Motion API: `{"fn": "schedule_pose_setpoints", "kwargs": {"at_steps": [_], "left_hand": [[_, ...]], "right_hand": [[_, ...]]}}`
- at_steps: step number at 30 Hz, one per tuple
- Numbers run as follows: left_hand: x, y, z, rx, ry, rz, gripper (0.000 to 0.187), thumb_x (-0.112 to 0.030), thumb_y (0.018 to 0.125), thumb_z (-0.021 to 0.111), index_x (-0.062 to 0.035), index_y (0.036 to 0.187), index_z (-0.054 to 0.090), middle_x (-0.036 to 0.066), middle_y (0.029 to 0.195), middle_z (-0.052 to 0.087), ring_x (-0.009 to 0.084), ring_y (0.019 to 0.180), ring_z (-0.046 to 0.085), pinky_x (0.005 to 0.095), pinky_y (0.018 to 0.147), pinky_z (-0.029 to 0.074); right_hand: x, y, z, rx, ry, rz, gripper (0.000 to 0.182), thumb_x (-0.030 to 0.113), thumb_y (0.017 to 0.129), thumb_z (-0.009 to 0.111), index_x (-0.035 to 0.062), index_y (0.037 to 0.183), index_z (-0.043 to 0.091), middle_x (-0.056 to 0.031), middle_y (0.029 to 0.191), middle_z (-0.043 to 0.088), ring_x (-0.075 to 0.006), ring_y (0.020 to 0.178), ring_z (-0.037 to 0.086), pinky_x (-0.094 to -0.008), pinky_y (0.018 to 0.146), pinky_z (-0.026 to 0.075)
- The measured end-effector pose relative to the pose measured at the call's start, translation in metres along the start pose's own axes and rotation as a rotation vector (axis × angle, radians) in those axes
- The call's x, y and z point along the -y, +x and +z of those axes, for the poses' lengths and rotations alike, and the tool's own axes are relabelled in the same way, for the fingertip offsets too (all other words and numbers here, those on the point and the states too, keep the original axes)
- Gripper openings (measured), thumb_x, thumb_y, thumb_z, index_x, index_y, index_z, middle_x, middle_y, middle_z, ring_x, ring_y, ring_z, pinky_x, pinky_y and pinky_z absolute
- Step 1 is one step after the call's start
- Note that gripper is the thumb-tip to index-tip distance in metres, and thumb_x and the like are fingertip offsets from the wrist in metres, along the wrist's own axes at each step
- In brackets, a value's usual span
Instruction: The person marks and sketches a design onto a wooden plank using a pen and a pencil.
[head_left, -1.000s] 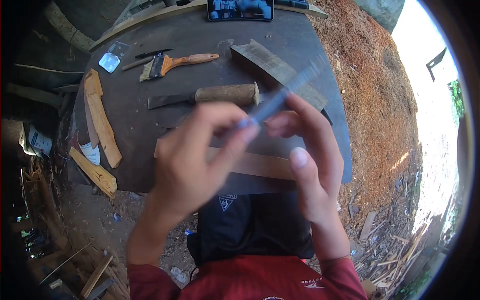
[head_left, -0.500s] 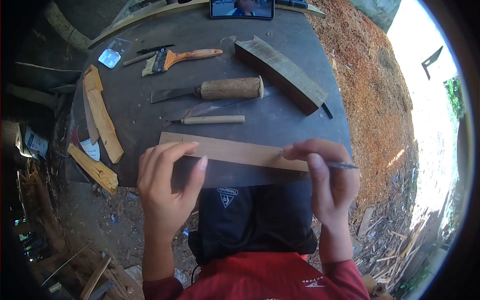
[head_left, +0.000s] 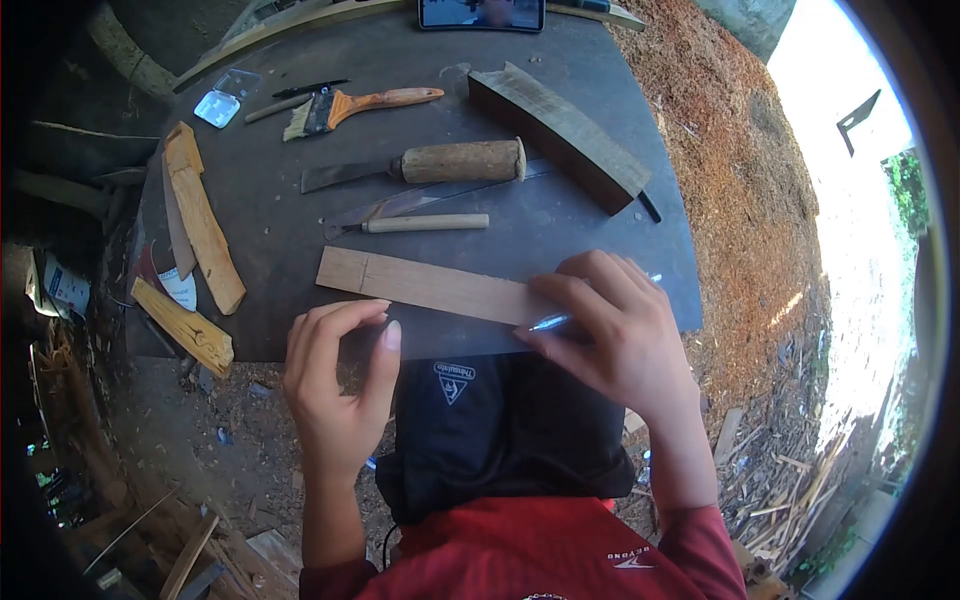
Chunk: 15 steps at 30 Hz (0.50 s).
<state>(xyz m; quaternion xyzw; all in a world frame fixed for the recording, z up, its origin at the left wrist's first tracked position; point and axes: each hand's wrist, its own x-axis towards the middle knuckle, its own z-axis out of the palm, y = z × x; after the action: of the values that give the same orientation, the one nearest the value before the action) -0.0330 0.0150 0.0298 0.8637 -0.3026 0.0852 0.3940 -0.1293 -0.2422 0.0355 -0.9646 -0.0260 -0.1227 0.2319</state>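
Note:
A flat, pale wooden strip (head_left: 430,287) lies at the near side of the dark table, with a thin line marked across its left part. My right hand (head_left: 625,335) is over the strip's right end, fingers on top and thumb by the near edge. A pen (head_left: 549,322) is held in that hand, its shiny end poking out between thumb and fingers. My left hand (head_left: 338,372) is at the table's front edge, just below the strip, fingers curved and apart from the thumb, nothing between them.
Beyond the strip lie a thin-handled tool (head_left: 425,223), a wooden-handled chisel (head_left: 460,161), a paintbrush (head_left: 385,98) and a heavy wood block (head_left: 560,135). Rough wood pieces (head_left: 205,225) are at left, a phone (head_left: 482,14) at the far edge. Wood shavings (head_left: 740,190) cover the ground at right.
My right hand has moved left and turned over the strip's right end, the pen still in it. My left hand has drawn back from the strip's near edge.

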Motion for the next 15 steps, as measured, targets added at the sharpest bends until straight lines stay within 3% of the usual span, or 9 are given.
{"fn": "schedule_pose_setpoints", "kwargs": {"at_steps": [5,12,15], "left_hand": [[-0.005,-0.007,-0.001,-0.069,0.077,0.066,0.022,-0.005,0.092,0.071,-0.0002,0.114,0.069,0.012,0.112,0.069,0.0283,0.105,0.065,0.0404,0.097,0.050],[-0.022,-0.016,0.026,0.010,0.012,0.209,0.039,-0.015,0.089,0.078,-0.0029,0.125,0.068,0.014,0.124,0.065,0.0311,0.113,0.062,0.0440,0.099,0.049],[-0.035,-0.012,0.045,0.134,0.020,0.268,0.047,-0.025,0.092,0.077,-0.0044,0.133,0.067,0.014,0.134,0.062,0.0329,0.122,0.061,0.0461,0.102,0.047]], "right_hand": [[0.009,-0.019,0.000,-0.130,0.125,0.022,0.036,0.030,0.084,0.085,0.0053,0.107,0.070,-0.0083,0.097,0.063,-0.0281,0.081,0.068,-0.0395,0.069,0.056],[0.053,-0.071,-0.002,-0.227,0.050,0.507,0.038,0.022,0.086,0.087,0.0007,0.104,0.061,-0.0145,0.100,0.062,-0.0321,0.077,0.069,-0.0416,0.062,0.055],[0.062,-0.081,0.000,-0.215,-0.007,0.575,0.039,0.021,0.087,0.085,-0.0006,0.104,0.057,-0.0156,0.100,0.061,-0.0339,0.075,0.068,-0.0430,0.061,0.053]]}}
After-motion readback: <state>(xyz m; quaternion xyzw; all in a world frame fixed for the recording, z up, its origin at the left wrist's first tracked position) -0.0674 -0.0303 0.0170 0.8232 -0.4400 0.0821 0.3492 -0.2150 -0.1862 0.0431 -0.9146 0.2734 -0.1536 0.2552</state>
